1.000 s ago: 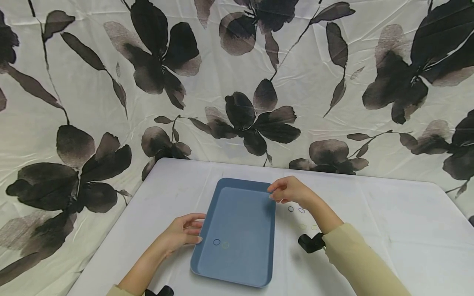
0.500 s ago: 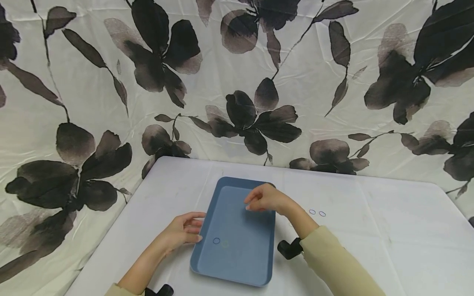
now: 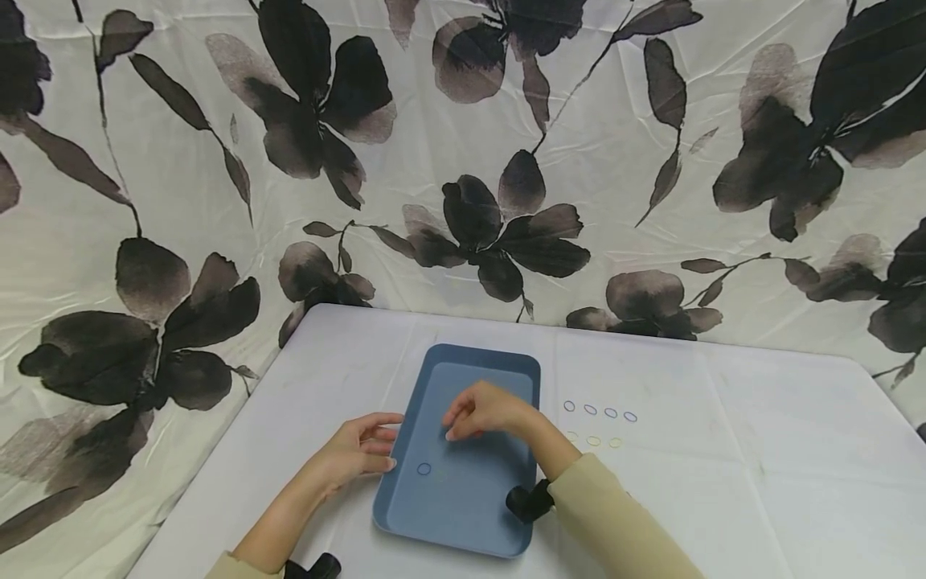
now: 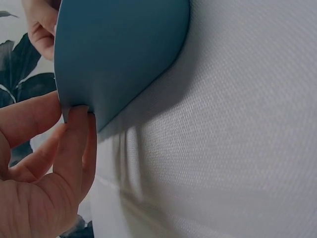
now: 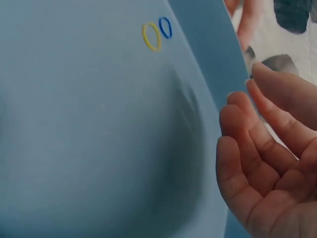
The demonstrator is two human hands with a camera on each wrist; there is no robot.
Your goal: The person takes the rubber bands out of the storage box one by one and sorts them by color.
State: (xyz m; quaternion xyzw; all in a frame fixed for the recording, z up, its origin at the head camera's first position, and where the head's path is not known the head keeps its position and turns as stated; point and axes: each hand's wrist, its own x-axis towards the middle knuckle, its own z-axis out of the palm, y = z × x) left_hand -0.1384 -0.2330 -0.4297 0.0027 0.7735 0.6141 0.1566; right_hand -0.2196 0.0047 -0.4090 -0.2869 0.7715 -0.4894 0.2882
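Observation:
A blue rectangular tray [image 3: 485,515] lies on the white table. My left hand [image 3: 356,450] is at its left rim; in the left wrist view the thumb [image 4: 37,115] lies on one side of the rim and fingertips press the outer wall, pinching it. Inside the tray are a small thin blue ring [image 5: 165,28] and a yellow ring [image 5: 151,36], side by side near the left rim. Over the tray's middle hovers my right hand [image 3: 486,408], its fingers loosely bent, nothing visible between them. In the head view the yellow ring is barely visible.
Right of the tray, a row of several blue rings [image 3: 590,409] lies on the table [image 3: 723,482], with yellow rings [image 3: 594,441] in a row nearer me. My right forearm partly covers that area. Behind the table hangs a floral cloth [image 3: 405,161].
My right hand has moved left and nearer me, from the tray's far right corner to over its middle. The rings on the table have come into fuller view. My left hand stays at the rim.

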